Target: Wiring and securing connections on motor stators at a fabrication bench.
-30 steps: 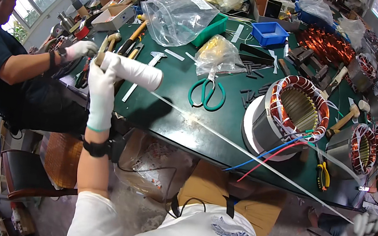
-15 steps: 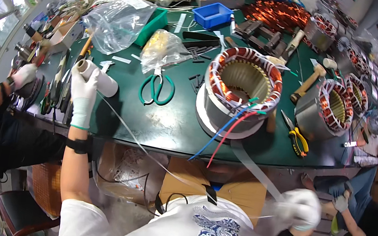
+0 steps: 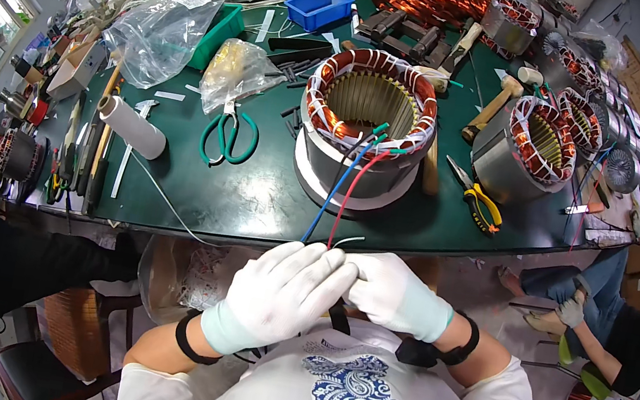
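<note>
Head view, your gloved left hand (image 3: 282,293) and right hand (image 3: 389,292) pinched together on thin stator (image 3: 365,128) leads (image 3: 342,195), round copper-wound core, green mat (image 3: 255,190).

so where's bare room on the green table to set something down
Bare green shows between the green scissors and the big stator, along the table near edge. A smaller patch lies beyond the yellow pliers. The far side and left edge are crowded.
</note>
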`<act>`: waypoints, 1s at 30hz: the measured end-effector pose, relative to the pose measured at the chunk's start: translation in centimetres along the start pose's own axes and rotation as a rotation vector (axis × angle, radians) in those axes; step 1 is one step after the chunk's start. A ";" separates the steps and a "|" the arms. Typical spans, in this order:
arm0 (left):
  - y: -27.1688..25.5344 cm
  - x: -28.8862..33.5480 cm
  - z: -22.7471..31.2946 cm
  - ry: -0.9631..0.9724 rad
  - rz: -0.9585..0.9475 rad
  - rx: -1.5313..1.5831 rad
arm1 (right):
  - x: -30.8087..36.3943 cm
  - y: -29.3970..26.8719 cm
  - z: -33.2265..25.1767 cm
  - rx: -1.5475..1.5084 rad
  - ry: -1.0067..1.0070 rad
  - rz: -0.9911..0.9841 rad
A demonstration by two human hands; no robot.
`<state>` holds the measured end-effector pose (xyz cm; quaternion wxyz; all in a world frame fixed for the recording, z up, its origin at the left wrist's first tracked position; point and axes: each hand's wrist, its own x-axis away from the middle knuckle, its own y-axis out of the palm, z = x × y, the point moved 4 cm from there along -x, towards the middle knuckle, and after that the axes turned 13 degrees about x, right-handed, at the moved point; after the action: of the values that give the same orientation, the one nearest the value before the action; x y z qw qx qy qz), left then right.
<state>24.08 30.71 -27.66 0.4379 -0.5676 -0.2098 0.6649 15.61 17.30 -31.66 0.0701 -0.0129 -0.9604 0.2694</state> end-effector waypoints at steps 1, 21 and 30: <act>0.3 0.0 0.1 -0.003 0.004 0.003 | 0.2 -0.1 0.1 -0.175 0.147 -0.058; 6.6 2.1 -1.3 -0.295 -0.290 0.586 | 5.9 -11.4 0.4 -0.641 -0.211 0.749; 4.8 3.6 -1.9 -0.403 -0.480 0.439 | 3.5 -7.1 -1.1 -0.414 0.151 0.532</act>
<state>24.30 30.73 -33.95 0.6424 -0.2528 -0.2714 0.6707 12.43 12.03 -26.65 0.0643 -0.2969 -0.9497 0.0757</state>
